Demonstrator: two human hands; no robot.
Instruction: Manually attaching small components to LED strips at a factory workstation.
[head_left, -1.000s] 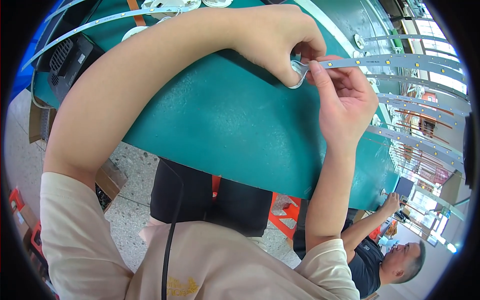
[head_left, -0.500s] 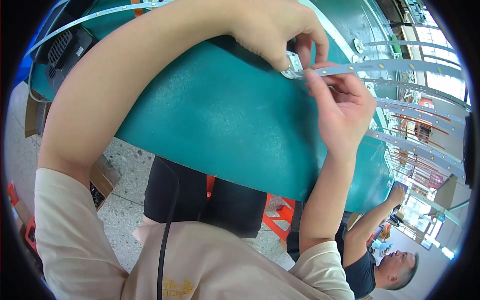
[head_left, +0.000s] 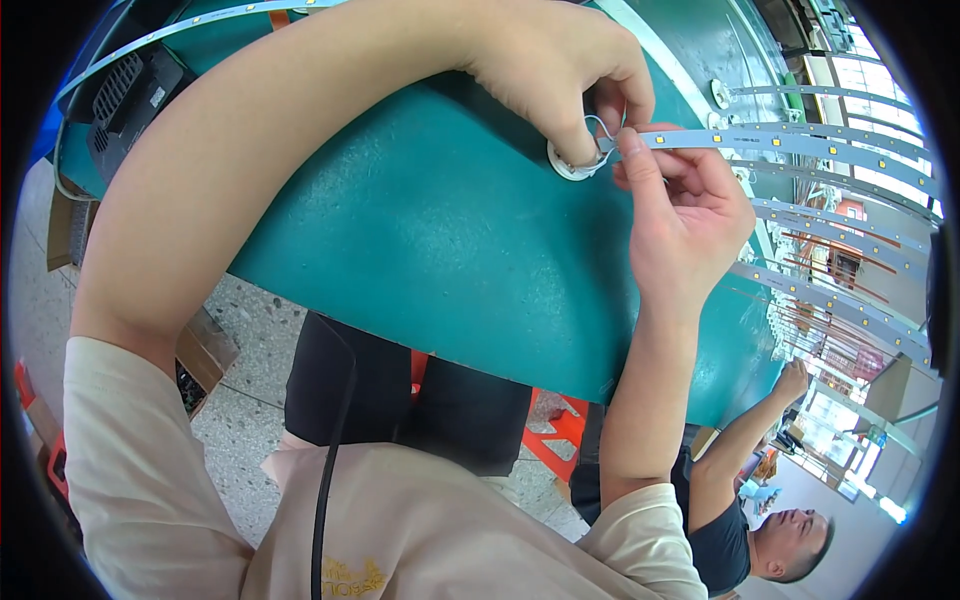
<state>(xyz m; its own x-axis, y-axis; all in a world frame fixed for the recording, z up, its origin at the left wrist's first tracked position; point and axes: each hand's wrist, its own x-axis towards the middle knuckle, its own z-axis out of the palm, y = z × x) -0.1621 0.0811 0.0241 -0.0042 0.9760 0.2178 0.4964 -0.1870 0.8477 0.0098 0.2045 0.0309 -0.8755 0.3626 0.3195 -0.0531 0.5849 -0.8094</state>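
My left hand (head_left: 565,75) reaches over the far side of the green table and is closed on a round white end cap (head_left: 566,172). Thin white wires (head_left: 598,122) loop between the cap and the end of an LED strip. That LED strip (head_left: 745,141) is pale and narrow, with small yellow chips, and runs off to the right. My right hand (head_left: 690,215) pinches its near end between thumb and fingers, close beside my left fingertips. My left fingers partly hide the cap.
Several more LED strips (head_left: 830,290) hang out over the table's right side. The green tabletop (head_left: 430,230) curves round in front of me. A black vented device (head_left: 130,105) stands at the left. A co-worker (head_left: 725,520) sits at the lower right, one arm raised.
The cap has turned in my left hand, so its round edge shows lower down, and the looped wires are now visible. The strip has rolled, its chips facing up more plainly.
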